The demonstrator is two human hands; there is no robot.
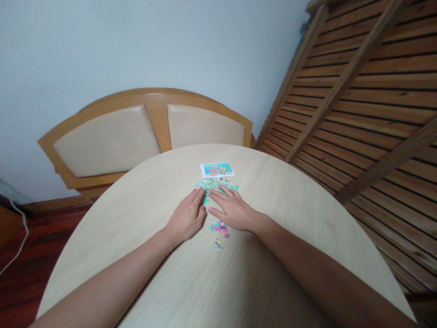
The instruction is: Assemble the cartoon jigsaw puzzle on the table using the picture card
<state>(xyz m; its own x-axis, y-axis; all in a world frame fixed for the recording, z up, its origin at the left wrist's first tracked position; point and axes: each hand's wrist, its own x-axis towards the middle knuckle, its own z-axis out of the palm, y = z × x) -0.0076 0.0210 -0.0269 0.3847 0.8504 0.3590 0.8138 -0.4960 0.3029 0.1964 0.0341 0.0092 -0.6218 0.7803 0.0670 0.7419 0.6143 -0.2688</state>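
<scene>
A heap of small turquoise jigsaw puzzle pieces [205,183] lies on the table below a picture card [218,169] that shows a pink and a yellow cartoon figure. My left hand [187,215] rests at the heap's left edge, fingers stretched out and close together. Over the heap's near right side is my right hand [233,208], its fingers spread and nothing visible in its grasp. Nearer to me sits a partly joined cluster of pink and turquoise pieces [222,228], just below the right palm. A smaller yellow and purple piece cluster [218,244] lies below that.
The round, light wood table [153,282] fills the lower view. Behind it stands a wooden bench with cream padded panels [205,126], against a pale wall. A slatted wooden panel [362,91] leans on the right. A white cable [23,232] hangs at the far left.
</scene>
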